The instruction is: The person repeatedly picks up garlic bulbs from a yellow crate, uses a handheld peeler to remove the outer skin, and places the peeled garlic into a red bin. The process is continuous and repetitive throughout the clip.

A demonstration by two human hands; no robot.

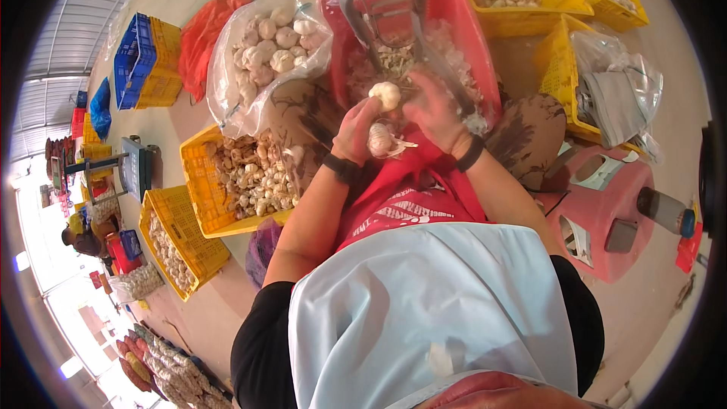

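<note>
My left hand [356,129] has its fingertips on a peeled-looking white garlic bulb [385,96]. Just below, against the same hand, is a second bulb [381,140] with papery skin and a stem end. Blurred, my right hand [436,107] is close to the right of the white bulb; its fingers look spread, and whether it holds anything cannot be told. Beyond both hands, a curved metal frame [415,17] stands over a red plastic tub [480,40] with loose garlic skins in it.
A clear plastic bag of garlic bulbs [264,51] stands at the left, above a yellow crate [207,221] of smaller bulbs. More yellow crates [528,11] are at upper right. A pink plastic stool [616,204] bearing a bottle [661,210] stands at the right. A scale [135,169] is farther left.
</note>
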